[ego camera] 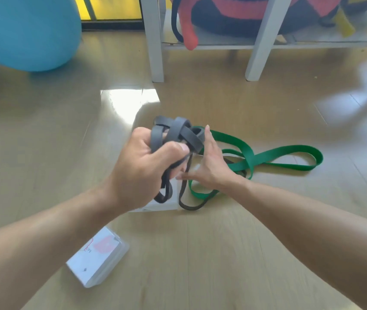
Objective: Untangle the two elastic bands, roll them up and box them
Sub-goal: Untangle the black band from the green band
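Grey band point(179, 136): we see it bunched in loose coils, gripped in our left hand point(146, 162), loops dangling to the floor point(234, 253). Our right hand point(209, 162) is flat and straight-fingered against the bundle. Green band point(267, 159): sprawled in loops on the floor to the right. White box point(166, 203): beneath the hands, mostly hidden. Plastic lid point(98, 257): near left; print unreadable. Bare floor surrounds.

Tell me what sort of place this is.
Probably a home exercise or play room: a big blue exercise ball on a wooden floor, and stretchy bands, grey band and green band.
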A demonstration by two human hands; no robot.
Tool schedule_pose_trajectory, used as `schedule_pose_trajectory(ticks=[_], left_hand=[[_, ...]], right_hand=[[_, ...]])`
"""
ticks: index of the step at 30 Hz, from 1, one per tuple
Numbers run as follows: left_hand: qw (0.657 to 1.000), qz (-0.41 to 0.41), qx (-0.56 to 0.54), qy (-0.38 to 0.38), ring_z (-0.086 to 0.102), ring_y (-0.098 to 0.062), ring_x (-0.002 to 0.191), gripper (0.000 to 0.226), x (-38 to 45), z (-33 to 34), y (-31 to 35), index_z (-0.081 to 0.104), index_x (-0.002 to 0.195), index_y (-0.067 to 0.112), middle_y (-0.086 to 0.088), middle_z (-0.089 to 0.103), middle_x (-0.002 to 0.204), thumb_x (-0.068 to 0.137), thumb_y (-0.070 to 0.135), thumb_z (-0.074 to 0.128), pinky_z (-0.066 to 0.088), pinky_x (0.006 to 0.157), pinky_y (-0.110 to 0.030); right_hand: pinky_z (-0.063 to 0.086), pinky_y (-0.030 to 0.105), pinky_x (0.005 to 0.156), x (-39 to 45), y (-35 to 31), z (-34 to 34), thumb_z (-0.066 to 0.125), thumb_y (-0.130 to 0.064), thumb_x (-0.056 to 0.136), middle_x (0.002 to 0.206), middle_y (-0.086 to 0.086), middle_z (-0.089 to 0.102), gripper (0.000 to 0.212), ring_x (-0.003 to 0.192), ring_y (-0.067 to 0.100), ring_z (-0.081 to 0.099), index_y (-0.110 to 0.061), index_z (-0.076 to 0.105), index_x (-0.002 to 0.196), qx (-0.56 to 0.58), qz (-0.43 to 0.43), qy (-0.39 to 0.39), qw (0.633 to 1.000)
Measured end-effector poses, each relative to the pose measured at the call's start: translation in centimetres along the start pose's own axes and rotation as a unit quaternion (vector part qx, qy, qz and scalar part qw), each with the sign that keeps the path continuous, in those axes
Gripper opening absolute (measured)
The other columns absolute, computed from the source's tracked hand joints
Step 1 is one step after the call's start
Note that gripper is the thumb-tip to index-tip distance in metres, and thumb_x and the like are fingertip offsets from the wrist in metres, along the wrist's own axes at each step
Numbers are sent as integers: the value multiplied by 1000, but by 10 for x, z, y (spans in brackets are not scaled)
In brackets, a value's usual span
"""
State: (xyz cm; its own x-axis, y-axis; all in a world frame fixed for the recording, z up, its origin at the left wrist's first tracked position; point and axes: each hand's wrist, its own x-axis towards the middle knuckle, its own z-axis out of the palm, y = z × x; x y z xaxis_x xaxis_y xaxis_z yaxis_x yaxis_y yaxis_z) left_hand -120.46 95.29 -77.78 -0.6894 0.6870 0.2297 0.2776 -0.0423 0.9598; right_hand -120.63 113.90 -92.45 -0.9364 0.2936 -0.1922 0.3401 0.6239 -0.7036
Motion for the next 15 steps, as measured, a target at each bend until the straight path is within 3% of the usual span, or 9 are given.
schedule_pose_trajectory(ticks=[2, 4, 6, 8, 9, 12, 13, 15], left_hand=[[999, 35, 15, -8, 37, -47, 47, 40, -9, -2, 11, 40, 48, 6, -5, 37, 44, 85, 18, 49, 32, 50, -55], [996, 74, 40, 26, 41, -47, 46, 39, -13, -4, 22, 42, 46, 12, -2, 39, 43, 85, 17, 49, 33, 48, -46], [987, 105, 37, 113, 42, -46, 46, 41, -9, -9, 31, 42, 44, 19, -1, 39, 42, 85, 14, 49, 36, 50, -40], [970, 141, 5, 200, 44, -41, 48, 45, -2, -17, 34, 43, 43, 25, 4, 41, 41, 86, 12, 49, 41, 57, -33], [962, 155, -2, 223, 45, -36, 47, 46, 0, -21, 32, 46, 44, 27, 8, 44, 42, 88, 11, 49, 42, 59, -34], [960, 63, 92, 257, 48, -27, 50, 49, 4, -20, 16, 52, 50, 27, 0, 50, 48, 96, 12, 57, 43, 56, -33], [959, -5, 132, 252, 49, -17, 49, 46, 4, -17, 7, 56, 52, 25, 0, 53, 51, 96, 18, 65, 42, 53, -24], [963, -133, 131, 195, 55, 0, 58, 19, 3, -12, -12, 68, 72, 24, 10, 66, 71, 82, 29, 84, 44, 55, -10]], right_hand=[[24, 52, 122, 22, 3, 4, 70, -91, 45, 168, 0, 11, 142, 153, 25, 18, -31, 11, 159, -28, -14, 8, 999], [40, 54, 112, 37, 12, 7, 66, -93, 50, 153, 2, 42, 113, 141, 29, 39, -33, 45, 143, -41, -38, -32, 998], [40, 43, 109, 22, 7, 10, 80, -64, 68, 135, -6, 57, 64, 133, 21, 43, -33, 64, 121, -65, -63, -93, 992], [44, 37, 99, 1, 14, 22, 74, -44, 84, 117, -6, 65, 24, 123, 19, 51, -31, 69, 104, -62, -65, -100, 991], [48, 38, 93, -11, 18, 27, 66, -40, 91, 107, -2, 69, 14, 114, 24, 58, -28, 69, 97, -46, -47, -77, 995], [52, 44, 82, -26, 13, 22, 44, -27, 99, 95, 8, 69, 19, 95, 34, 62, -23, 63, 100, -67, -10, 34, 997], [50, 44, 80, -29, 3, 10, 42, -29, 101, 93, 9, 66, 19, 92, 34, 60, -24, 60, 101, -90, -14, 72, 993], [49, 41, 76, -38, -29, -23, 36, -42, 103, 88, 6, 64, 27, 84, 32, 58, -27, 57, 97, -78, -50, 135, 987]])
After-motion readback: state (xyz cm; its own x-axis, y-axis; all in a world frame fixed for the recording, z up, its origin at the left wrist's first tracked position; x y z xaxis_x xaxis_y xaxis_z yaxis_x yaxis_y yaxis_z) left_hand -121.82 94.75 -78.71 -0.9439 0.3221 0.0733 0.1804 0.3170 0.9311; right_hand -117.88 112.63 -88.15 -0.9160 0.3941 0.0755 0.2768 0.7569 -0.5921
